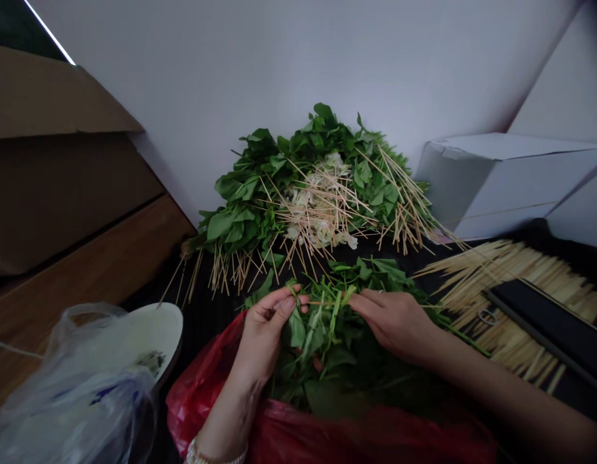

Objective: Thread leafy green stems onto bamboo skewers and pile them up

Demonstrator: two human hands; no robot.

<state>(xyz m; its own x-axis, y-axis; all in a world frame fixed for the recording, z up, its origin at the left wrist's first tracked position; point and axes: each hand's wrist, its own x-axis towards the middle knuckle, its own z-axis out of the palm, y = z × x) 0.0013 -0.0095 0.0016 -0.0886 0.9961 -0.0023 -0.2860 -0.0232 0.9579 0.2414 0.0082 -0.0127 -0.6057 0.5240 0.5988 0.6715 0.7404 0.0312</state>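
My left hand (268,328) pinches the stem of a leafy green (298,327), its thumb and fingertips pressed together. In my right hand (392,319) is a thin wooden skewer (320,302), held level and pointing left toward the left fingers. Several cut green stems (335,312) hang on the skewer between the hands. Below both hands, a red plastic bag (206,377) stands open with loose leafy greens (346,361) in it. The fingertips of my right hand are partly hidden by the stems.
Skewered greens (230,222) and pale skewered vegetable pieces (322,193) are piled against the wall. At right lie bare skewers (515,277) under a dark phone-like object (549,328), near a white box (496,174). A white bowl (170,322), clear plastic bag (80,393) and cardboard box (61,187) stand left.
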